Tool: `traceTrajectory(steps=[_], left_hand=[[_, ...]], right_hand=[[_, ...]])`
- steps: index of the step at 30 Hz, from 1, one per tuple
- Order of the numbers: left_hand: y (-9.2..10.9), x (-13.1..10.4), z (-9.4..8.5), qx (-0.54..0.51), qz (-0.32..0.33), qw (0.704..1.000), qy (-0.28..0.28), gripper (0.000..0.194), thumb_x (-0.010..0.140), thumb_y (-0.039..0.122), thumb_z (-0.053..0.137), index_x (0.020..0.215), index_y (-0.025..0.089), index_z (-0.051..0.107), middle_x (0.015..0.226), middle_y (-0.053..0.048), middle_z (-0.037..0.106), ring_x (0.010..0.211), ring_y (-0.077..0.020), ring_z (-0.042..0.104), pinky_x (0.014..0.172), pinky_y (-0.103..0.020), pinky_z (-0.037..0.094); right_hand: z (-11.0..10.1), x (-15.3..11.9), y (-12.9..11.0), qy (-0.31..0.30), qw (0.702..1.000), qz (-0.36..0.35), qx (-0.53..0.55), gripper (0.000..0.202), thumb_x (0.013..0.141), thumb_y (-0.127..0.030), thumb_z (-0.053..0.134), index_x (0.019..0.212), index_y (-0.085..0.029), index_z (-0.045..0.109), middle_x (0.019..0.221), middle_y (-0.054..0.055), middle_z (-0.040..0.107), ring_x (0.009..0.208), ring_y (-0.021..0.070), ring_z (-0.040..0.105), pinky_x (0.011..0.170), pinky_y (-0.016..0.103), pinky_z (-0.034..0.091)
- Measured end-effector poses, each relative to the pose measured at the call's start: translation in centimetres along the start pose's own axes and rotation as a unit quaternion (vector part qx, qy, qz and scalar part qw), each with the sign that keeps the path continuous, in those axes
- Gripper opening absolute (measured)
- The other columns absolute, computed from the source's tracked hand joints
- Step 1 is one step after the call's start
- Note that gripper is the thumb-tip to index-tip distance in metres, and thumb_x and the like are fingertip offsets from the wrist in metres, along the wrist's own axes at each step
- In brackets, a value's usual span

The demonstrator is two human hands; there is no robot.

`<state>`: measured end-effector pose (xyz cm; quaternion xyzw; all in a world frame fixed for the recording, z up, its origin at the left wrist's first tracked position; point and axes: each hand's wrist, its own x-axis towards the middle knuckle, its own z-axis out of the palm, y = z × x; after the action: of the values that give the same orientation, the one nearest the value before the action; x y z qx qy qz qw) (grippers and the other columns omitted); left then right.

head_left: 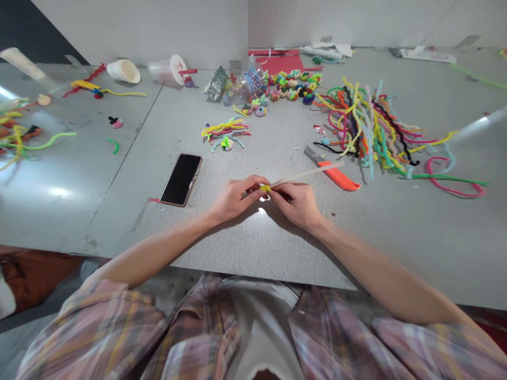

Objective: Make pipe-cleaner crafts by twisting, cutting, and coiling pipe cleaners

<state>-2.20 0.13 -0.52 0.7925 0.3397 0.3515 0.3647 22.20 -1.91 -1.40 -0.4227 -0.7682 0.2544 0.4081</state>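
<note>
My left hand [241, 198] and my right hand [296, 202] meet just above the table near its front edge. Between the fingertips of my left hand is a small yellow fuzzy piece [265, 188], apparently pipe cleaner. My right hand is closed on a long, pale thin strip [312, 171], which slants out to the right and touches or nearly touches the yellow piece; fingers hide their contact. Beyond the strip lies an orange utility knife [339, 177] with its grey end toward the back left. Left of my hands rests a dark-screened phone [181, 179].
A large heap of coloured pipe cleaners [368, 126] spreads at the right, with a smaller bundle [225, 128] ahead. Behind stand fuzzy little figures [293, 84], a plastic bottle [253, 79] and a green packet [217, 84]. Two cups [123, 70] lie at the back left.
</note>
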Motion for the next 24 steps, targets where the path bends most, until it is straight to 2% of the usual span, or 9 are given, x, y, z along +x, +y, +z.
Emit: traceTrajectory(steps=[3,7,14,18,24], left_hand=[[-0.34,-0.12,0.12,0.041,0.027,0.999,0.009,0.033,0.111,0.043,0.072,0.138,0.024,0.075,0.101,-0.001,0.085,0.082,-0.0127,0.078,0.08,-0.024,0.059],[-0.76,-0.12,0.31,0.061,0.031,0.997,0.037,0.033,0.111,0.04,0.072,0.141,0.025,0.072,0.105,-0.002,0.086,0.085,-0.0126,0.078,0.083,-0.025,0.061],[-1.08,-0.17,0.5,0.093,0.039,0.991,0.083,0.027,0.115,0.046,0.071,0.13,0.023,0.075,0.11,-0.004,0.086,0.086,-0.0124,0.078,0.077,-0.023,0.06],[-0.84,-0.2,0.41,0.114,0.074,0.988,0.076,0.027,0.118,0.042,0.067,0.136,0.024,0.075,0.107,-0.003,0.085,0.085,-0.0111,0.077,0.079,-0.022,0.059],[-0.23,-0.06,0.07,0.152,0.123,0.979,0.059,0.022,0.12,0.039,0.066,0.125,0.021,0.077,0.099,-0.002,0.084,0.083,-0.0112,0.077,0.079,-0.022,0.057]], right_hand=[[0.05,-0.06,-0.16,0.025,0.999,0.0,0.027,0.023,0.111,-0.034,0.07,0.101,-0.023,0.087,0.099,0.008,0.089,0.08,0.0207,0.079,0.079,0.036,0.062],[0.03,0.08,-0.35,0.029,0.999,0.003,0.036,0.021,0.109,-0.033,0.073,0.1,-0.023,0.088,0.099,0.008,0.09,0.08,0.0209,0.08,0.078,0.036,0.062],[-0.18,0.18,-0.32,0.029,0.998,0.034,0.035,0.021,0.109,-0.034,0.072,0.099,-0.023,0.087,0.1,0.008,0.089,0.079,0.0213,0.078,0.075,0.036,0.059],[-0.2,0.15,-0.18,0.003,0.999,0.028,0.042,0.021,0.11,-0.032,0.069,0.104,-0.023,0.086,0.103,0.009,0.09,0.083,0.0215,0.08,0.078,0.036,0.059],[0.07,-0.01,0.24,-0.023,0.999,-0.007,0.044,0.022,0.112,-0.031,0.066,0.109,-0.023,0.087,0.107,0.008,0.09,0.091,0.0223,0.082,0.086,0.036,0.061]])
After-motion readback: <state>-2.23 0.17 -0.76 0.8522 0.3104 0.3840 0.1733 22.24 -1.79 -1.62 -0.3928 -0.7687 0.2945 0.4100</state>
